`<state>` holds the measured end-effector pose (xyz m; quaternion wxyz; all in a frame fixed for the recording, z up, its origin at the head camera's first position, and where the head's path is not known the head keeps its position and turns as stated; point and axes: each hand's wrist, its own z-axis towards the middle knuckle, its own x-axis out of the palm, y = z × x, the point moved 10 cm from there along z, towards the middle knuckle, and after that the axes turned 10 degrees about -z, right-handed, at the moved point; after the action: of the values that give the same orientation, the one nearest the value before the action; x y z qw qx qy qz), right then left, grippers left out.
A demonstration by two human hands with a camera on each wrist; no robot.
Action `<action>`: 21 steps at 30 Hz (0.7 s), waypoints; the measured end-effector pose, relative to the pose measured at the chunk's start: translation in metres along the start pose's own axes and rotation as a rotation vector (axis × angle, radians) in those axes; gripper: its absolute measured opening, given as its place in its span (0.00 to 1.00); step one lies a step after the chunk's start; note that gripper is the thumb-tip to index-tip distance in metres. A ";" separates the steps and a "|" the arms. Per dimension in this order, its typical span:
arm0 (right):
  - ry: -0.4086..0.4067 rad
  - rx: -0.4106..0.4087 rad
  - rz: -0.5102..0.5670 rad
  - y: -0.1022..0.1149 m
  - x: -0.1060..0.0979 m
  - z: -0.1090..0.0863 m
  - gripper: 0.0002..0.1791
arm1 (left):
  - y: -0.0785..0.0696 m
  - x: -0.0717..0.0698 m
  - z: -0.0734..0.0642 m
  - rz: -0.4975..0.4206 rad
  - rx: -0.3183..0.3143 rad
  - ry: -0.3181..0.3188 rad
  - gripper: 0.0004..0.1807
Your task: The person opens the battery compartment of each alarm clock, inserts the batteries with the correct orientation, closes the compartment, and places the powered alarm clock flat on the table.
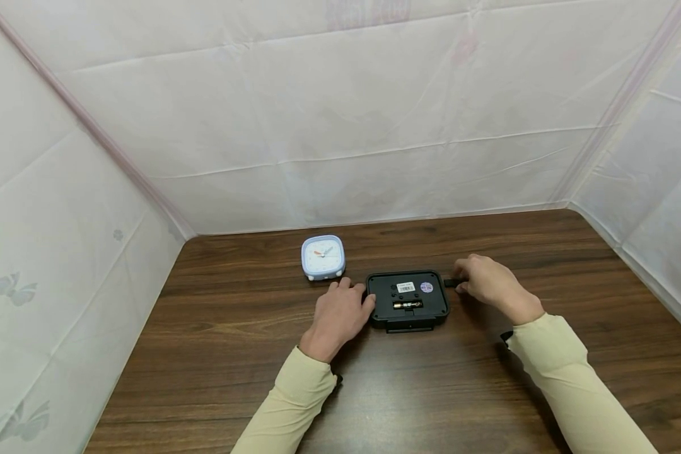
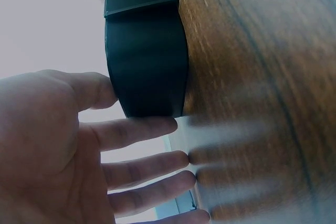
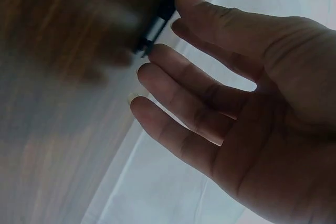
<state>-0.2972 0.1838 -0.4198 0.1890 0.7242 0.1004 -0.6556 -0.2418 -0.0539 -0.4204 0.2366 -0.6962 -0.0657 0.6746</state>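
Observation:
A black rectangular battery device (image 1: 381, 301) lies back side up on the table, with one cylindrical battery (image 1: 407, 304) in its uncovered compartment. My left hand (image 1: 340, 314) is at its left end. In the left wrist view the thumb touches the device's edge, the index finger lies along its end, and the other fingers stretch out straight near the table. Just right of the device, my right hand (image 1: 492, 287) pinches a small black battery cover (image 1: 451, 283) between thumb and fingertips. That cover (image 3: 157, 23) looks thin and narrow in the right wrist view.
A pale blue alarm clock (image 1: 323, 257) with a white face stands behind my left hand, near its fingertips. The dark wooden table (image 1: 215, 353) is bordered by white patterned sheeting (image 1: 346, 132) at the back and both sides.

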 end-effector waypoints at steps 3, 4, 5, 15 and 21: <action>0.015 0.000 -0.002 0.000 0.003 0.001 0.09 | 0.000 0.000 0.000 -0.002 0.002 -0.002 0.22; 0.018 -0.001 -0.003 0.000 0.004 0.002 0.09 | 0.000 0.000 0.000 -0.003 0.002 -0.001 0.22; 0.020 -0.001 -0.003 -0.001 0.004 0.002 0.08 | 0.000 0.000 0.000 -0.003 0.000 0.000 0.22; -0.068 -0.027 -0.010 -0.002 0.000 0.003 0.04 | 0.001 0.000 0.000 -0.004 -0.007 0.001 0.22; -0.058 -0.023 -0.020 0.003 -0.004 0.000 0.06 | 0.001 0.000 -0.001 -0.008 -0.007 0.002 0.22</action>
<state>-0.2959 0.1814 -0.4156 0.1937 0.7015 0.1098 -0.6770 -0.2409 -0.0549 -0.4204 0.2368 -0.6976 -0.0705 0.6726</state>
